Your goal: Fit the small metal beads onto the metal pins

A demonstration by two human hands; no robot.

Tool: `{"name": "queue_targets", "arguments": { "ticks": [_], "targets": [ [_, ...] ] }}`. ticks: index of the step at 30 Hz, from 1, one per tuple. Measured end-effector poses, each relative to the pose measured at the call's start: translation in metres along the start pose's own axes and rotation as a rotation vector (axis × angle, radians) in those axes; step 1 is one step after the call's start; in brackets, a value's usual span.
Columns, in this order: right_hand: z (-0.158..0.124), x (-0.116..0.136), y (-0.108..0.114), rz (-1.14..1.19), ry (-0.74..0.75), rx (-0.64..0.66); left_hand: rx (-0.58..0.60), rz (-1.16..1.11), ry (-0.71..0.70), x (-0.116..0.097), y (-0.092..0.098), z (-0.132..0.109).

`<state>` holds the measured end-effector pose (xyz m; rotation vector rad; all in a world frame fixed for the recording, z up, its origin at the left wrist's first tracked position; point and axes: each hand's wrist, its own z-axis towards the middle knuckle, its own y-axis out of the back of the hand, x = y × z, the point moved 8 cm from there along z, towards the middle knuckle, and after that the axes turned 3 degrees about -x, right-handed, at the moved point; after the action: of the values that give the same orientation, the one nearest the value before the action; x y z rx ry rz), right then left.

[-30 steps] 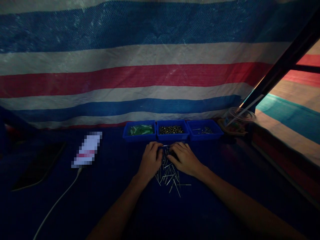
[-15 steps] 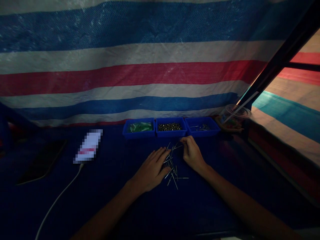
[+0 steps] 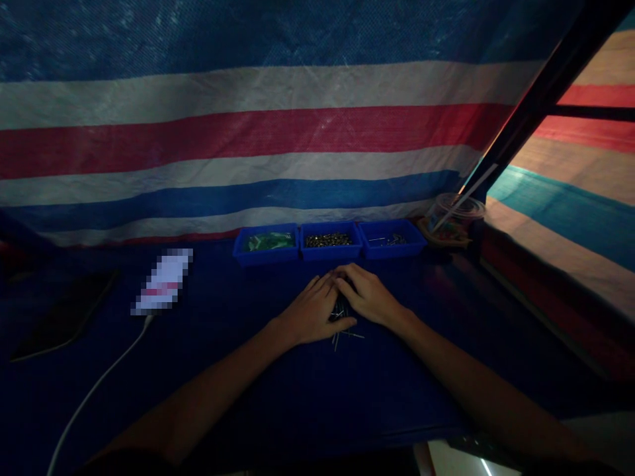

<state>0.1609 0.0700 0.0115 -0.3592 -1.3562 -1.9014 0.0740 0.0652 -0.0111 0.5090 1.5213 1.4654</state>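
A small pile of thin silvery metal pins (image 3: 339, 311) lies on the dark blue table, partly covered by both hands. On its left side my left hand (image 3: 311, 312) rests with the palm down, fingers stretched forward and thumb spread across the near part of the pile. My right hand (image 3: 366, 295) curves around the pile from the right, thumb apart from its fingers. Its fingertips meet those of my left hand at the far end. Neither hand visibly grips a pin. A few pins stick out below my left thumb.
Three blue trays stand in a row behind the hands: one with green-backed packets (image 3: 270, 240), one with small brassy metal parts (image 3: 327, 240), one with a few pins (image 3: 394, 239). A lidded cup with a straw (image 3: 459, 208) is at right. Two phones, one pixelated (image 3: 161, 281), lie left.
My right hand has moved left and spread from a pinch to curve around the pins. The pins are gathered closer together between both hands. The view has shifted slightly.
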Motion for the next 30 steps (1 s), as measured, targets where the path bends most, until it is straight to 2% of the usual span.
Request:
{"name": "queue_targets", "arguments": {
  "ticks": [4, 7, 11, 13, 17, 22, 30],
  "targets": [
    [-0.004, 0.017, 0.004, -0.038, 0.071, 0.036, -0.021, -0.105, -0.098, -0.008, 0.012, -0.017],
    [-0.005, 0.021, 0.010, -0.094, 0.133, 0.053, -0.057, -0.130, -0.062, -0.001, 0.018, -0.034],
    [-0.006, 0.020, 0.015, -0.200, 0.155, 0.061, -0.296, -0.142, 0.081, 0.025, 0.036, -0.045],
    [-0.007, 0.021, 0.014, -0.250, 0.164, 0.059, -0.371, -0.110, 0.168, 0.039, 0.042, -0.048],
    [-0.008, 0.020, 0.008, -0.245, 0.131, 0.041, -0.318, 0.034, 0.289, 0.048, 0.041, -0.049],
    [-0.010, 0.011, 0.011, -0.105, 0.074, -0.118, -0.200, 0.052, 0.342, 0.044, 0.032, -0.049],
    [-0.013, 0.026, 0.022, -0.008, 0.136, -0.268, -0.214, -0.019, 0.389, 0.053, 0.030, -0.049]
  ]
}}
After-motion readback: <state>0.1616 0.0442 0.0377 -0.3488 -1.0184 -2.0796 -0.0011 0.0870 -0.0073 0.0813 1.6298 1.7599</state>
